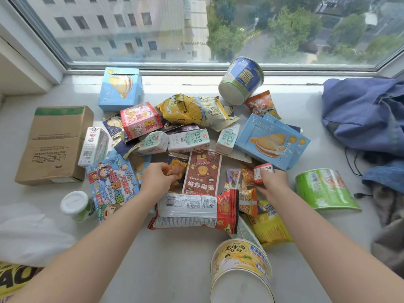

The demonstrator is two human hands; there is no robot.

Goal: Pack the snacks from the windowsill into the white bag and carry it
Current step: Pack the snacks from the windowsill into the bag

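Windowsill (175,263), snacks heaped mid-sill.

- Left hand (158,179) over the heap's centre, fingers (169,178) pinched on an orange packet (179,167).
- Right hand (274,182) to its right, fingers curled round a small red-and-white packet (263,171), just beside a blue biscuit box (271,142).
- Red chip bag (196,209) lies flat between the two forearms.
- Milk cartons (188,139) lie behind the hands.
- Yellow noodle cup (240,265) on its side at the near edge.
- Green cup (323,189) on its side at right.
- Blue cup (241,80) tipped over by the window.
- Cardboard box (54,145) far left.
- White bag (28,232) at the left near edge, blurred, apart from the heap.
- Blue cloth (367,114) bunched at right.
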